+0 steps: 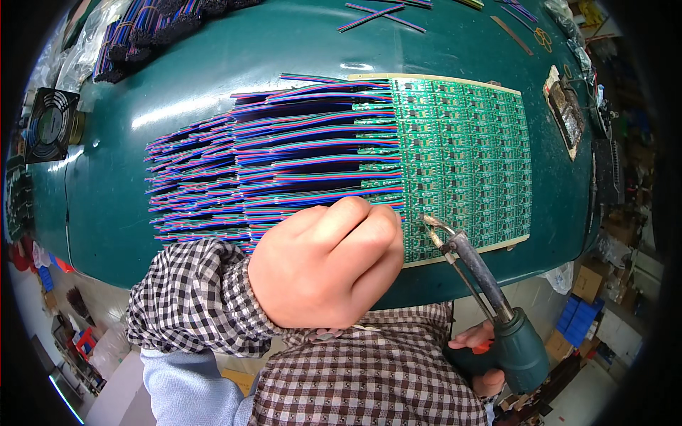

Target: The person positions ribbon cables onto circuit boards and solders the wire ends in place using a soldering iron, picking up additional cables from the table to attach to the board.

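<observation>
A panel of green circuit boards (pixel 465 156) lies on the table. Rows of multicoloured ribbon wires (pixel 312 149) run leftward from its left side. My left hand (pixel 330 259) is closed, knuckles up, over the wire ends at the panel's near left part; its fingertips and whatever they pinch are hidden. Off the table's near edge, my right hand (pixel 483 344) is wrapped round the green handle of a soldering gun (pixel 522 351), which partly hides the hand. The gun's tip rests over or on the panel's near part, just right of my left hand; contact cannot be made out.
The green table (pixel 177 78) bears bundled wires (pixel 153 32) at the far left and loose crossed wires (pixel 383 15) at the back. A small black fan (pixel 53 126) stands at left. A dirty, pale-edged tray (pixel 565 113) lies right of the panel.
</observation>
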A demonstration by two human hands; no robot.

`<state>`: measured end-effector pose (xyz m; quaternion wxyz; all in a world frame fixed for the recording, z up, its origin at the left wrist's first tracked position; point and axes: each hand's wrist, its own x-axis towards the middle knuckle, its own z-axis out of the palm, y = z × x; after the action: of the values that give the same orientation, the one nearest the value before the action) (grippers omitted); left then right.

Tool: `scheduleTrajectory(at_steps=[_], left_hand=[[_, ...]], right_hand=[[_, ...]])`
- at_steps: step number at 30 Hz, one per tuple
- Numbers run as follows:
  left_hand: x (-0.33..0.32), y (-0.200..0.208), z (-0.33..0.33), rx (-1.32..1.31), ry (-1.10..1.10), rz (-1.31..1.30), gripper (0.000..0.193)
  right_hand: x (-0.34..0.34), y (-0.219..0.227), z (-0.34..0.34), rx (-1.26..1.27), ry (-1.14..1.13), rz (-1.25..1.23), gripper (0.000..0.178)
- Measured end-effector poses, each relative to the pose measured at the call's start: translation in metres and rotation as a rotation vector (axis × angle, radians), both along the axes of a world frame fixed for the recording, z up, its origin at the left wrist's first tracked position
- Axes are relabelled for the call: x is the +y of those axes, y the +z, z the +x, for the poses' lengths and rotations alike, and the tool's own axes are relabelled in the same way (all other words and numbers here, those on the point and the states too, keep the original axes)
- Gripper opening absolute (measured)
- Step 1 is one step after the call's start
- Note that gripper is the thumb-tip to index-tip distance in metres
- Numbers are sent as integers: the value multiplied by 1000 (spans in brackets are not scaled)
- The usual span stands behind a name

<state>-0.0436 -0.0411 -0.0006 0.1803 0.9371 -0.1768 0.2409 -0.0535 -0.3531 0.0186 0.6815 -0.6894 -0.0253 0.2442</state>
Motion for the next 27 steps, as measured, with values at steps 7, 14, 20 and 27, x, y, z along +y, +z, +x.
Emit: scheduleTrajectory(at_steps=[7,14,20,27], left_hand=[[1,1,-1,39,-10,-42,30],[-3,0,-1,-59,15,93,28],[-5,-1,-1,-86,48,116,28],[-7,-2,-3,-81,49,122,28]], right_hand=[[-15,-5,-2,31,28,43,88],[-15,-5,-2,45,56,40,88],[-14,-3,-1,98,36,-12,90],[-13,-3,-3,106,18,-11,90]])
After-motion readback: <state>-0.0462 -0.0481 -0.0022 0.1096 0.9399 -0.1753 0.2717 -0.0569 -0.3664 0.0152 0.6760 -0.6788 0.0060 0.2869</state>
